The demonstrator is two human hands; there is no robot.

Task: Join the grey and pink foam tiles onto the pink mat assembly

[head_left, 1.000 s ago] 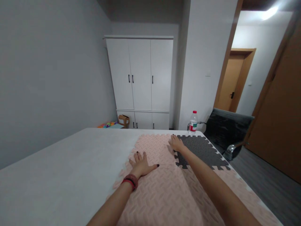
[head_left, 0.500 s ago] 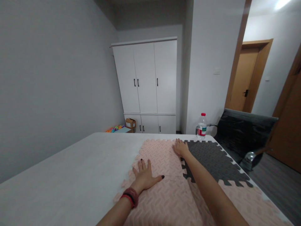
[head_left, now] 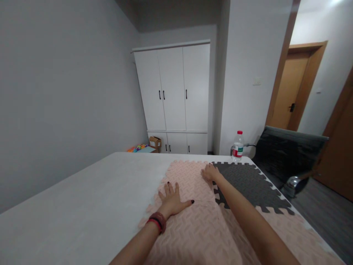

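Head view: left hand (head_left: 173, 200) flat, fingers spread, gripping nothing, pressing pink interlocking foam mat (head_left: 193, 228) on white table (head_left: 82, 206). Right hand (head_left: 210, 172) at 1 o'clock, flat, on seam with dark grey foam tile (head_left: 248, 182). Best pressing evenly along teeth.

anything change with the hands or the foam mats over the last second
Almost nothing. The left hand lies flat, fingers spread, on the pink interlocking foam mat; the right hand presses the seam with the dark grey foam mat. Neither gripped nor released anything. The plastic water bottle stayed put.
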